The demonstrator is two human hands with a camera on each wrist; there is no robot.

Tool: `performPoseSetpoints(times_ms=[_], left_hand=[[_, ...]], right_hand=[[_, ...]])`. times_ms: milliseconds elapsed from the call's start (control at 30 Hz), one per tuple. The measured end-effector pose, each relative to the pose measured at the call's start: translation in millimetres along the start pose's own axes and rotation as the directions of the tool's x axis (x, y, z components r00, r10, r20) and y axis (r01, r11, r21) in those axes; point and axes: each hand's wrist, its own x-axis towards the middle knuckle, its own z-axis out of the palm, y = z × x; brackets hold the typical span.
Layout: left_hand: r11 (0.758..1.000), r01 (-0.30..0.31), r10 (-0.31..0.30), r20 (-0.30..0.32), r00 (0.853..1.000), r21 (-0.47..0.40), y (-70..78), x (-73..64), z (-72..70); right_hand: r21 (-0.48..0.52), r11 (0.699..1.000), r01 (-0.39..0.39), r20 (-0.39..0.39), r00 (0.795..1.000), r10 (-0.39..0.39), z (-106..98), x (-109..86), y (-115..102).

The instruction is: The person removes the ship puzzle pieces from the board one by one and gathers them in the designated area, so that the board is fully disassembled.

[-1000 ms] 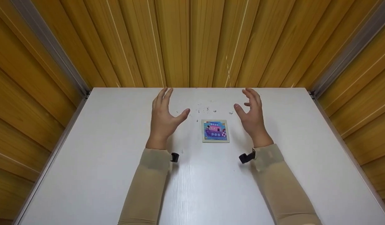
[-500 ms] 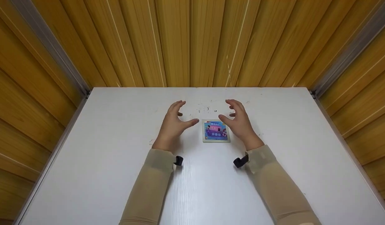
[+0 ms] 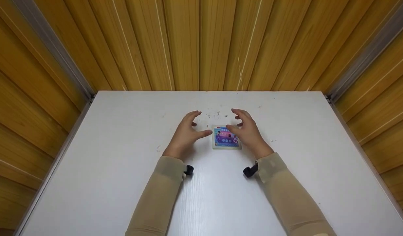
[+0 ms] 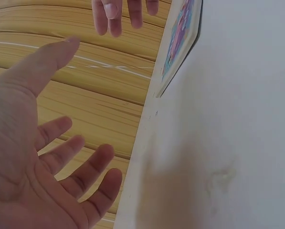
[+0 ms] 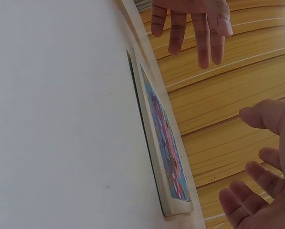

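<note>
A square picture puzzle board with a pale frame and a pink and purple boat lies flat on the white table. My left hand is at the board's left side, thumb tip right by its edge, fingers loosely bent and holding nothing. My right hand is over the board's right side, its thumb overlapping the top right of the picture in the head view. Both wrist views show the hands raised off the tabletop, palms facing each other, with the board lying below them.
Small dark specks dot the table beyond the board. Yellow wood-look panels rise behind the table and along both sides, with grey metal posts at the corners. A black wrist camera sticks out below the right hand.
Both hands have moved inward and nearer to me, from wide apart to either side of the board. Their fingers have bent somewhat more. The board has stayed in place.
</note>
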Motion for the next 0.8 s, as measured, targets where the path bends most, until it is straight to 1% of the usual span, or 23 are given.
performPoseSetpoints(times_ms=[100, 233, 333, 467, 567, 800], left_hand=[[1.000, 0.002, -0.002, 0.022, 1.000, 0.008, -2.1, 0.0, 1.9], [1.000, -0.013, 0.012, 0.052, 0.999, 0.026, -5.1, -2.2, 5.1], [0.997, -0.028, 0.023, 0.066, 0.998, 0.070, -5.9, -3.6, 8.2], [0.987, -0.035, 0.025, 0.067, 0.997, 0.158, -5.6, -3.6, 13.3], [0.981, -0.048, 0.034, 0.074, 0.997, 0.189, -6.4, -3.8, 16.5], [0.972, -0.086, 0.064, 0.104, 0.992, 0.217, -9.7, -4.7, 24.3]], right_hand=[[-0.005, 1.000, -0.002, 0.022, 1.000, 0.002, 2.0, -0.3, 1.3], [-0.021, 1.000, 0.022, 0.065, 0.998, -0.021, 6.3, -1.7, 3.0], [-0.039, 0.999, 0.028, 0.097, 0.995, -0.024, 9.5, -3.3, 3.8], [-0.053, 0.998, 0.032, 0.128, 0.991, -0.025, 11.7, -4.3, 5.0], [-0.074, 0.996, 0.049, 0.138, 0.990, -0.039, 13.0, -4.4, 7.3], [-0.160, 0.986, 0.057, 0.153, 0.988, -0.032, 15.3, -3.3, 13.5]])
